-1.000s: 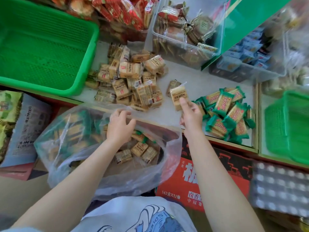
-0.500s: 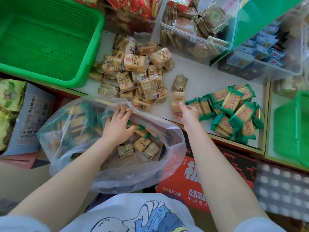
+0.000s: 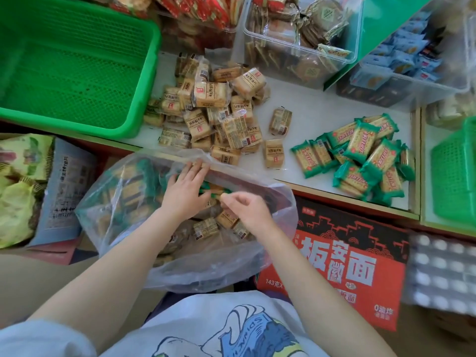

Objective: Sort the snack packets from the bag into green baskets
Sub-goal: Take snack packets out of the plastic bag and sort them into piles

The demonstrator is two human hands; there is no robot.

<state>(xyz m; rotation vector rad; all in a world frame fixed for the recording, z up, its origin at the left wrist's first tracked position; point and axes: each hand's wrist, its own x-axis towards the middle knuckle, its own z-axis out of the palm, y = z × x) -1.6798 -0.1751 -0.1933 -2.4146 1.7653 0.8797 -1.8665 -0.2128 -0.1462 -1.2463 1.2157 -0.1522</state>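
A clear plastic bag [image 3: 123, 202] lies open below the shelf, holding tan and green snack packets. My left hand [image 3: 184, 191] reaches into its mouth, fingers straight, resting on the packets by the bag's rim. Beside it my right hand [image 3: 247, 207] hovers over the bag's packets with fingers curled; whether it pinches one is unclear. On the white shelf a pile of tan packets [image 3: 213, 106] lies to the left and a pile of green packets [image 3: 360, 155] to the right. A single tan packet [image 3: 274, 153] lies between them. A large green basket [image 3: 123, 130] stands at the left, a smaller one [image 3: 453, 171] at the right edge.
Clear bins of other snacks [image 3: 296, 34] and blue packets [image 3: 412, 60] line the back of the shelf. A red carton [image 3: 334, 258] and a wrapped tray [image 3: 443, 274] sit below on the right. Printed snack bags [image 3: 23, 176] lie at the left.
My right hand laid its tan packet on the shelf beside the tan pile and drew back into the bag. My left hand stayed in the bag's mouth.
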